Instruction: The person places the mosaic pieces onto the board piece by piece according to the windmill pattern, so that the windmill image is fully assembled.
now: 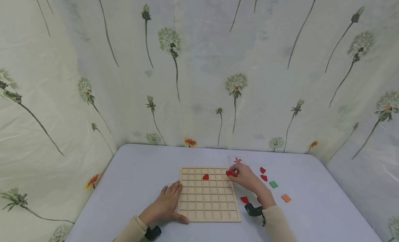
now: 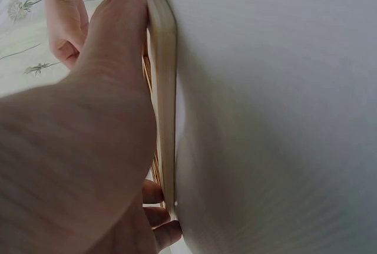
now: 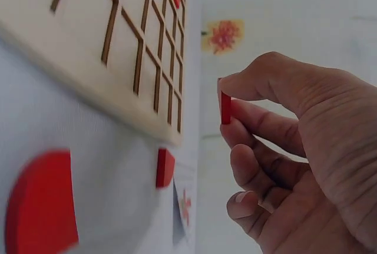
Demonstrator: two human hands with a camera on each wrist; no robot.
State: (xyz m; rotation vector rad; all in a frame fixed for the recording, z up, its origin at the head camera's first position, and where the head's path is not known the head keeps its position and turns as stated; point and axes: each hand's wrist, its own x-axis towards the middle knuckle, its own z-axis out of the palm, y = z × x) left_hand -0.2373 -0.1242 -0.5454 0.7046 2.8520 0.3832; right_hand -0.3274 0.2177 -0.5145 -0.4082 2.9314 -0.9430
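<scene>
A red piece point(image 3: 225, 109) is pinched in the right hand point(image 1: 246, 177), near the one o'clock corner of the board point(image 1: 206, 198) — a red wedge point(image 1: 205, 176) sits inside, near twelve. The left hand point(image 1: 166, 202), thumb spread wide, touches the board around eight. Toward three lie loose red bits point(image 1: 264, 178), a green tile point(image 1: 273, 184), an orange tile point(image 1: 286, 198).

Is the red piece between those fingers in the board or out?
Out: the right hand pinches the red piece, clear of the board.
</scene>
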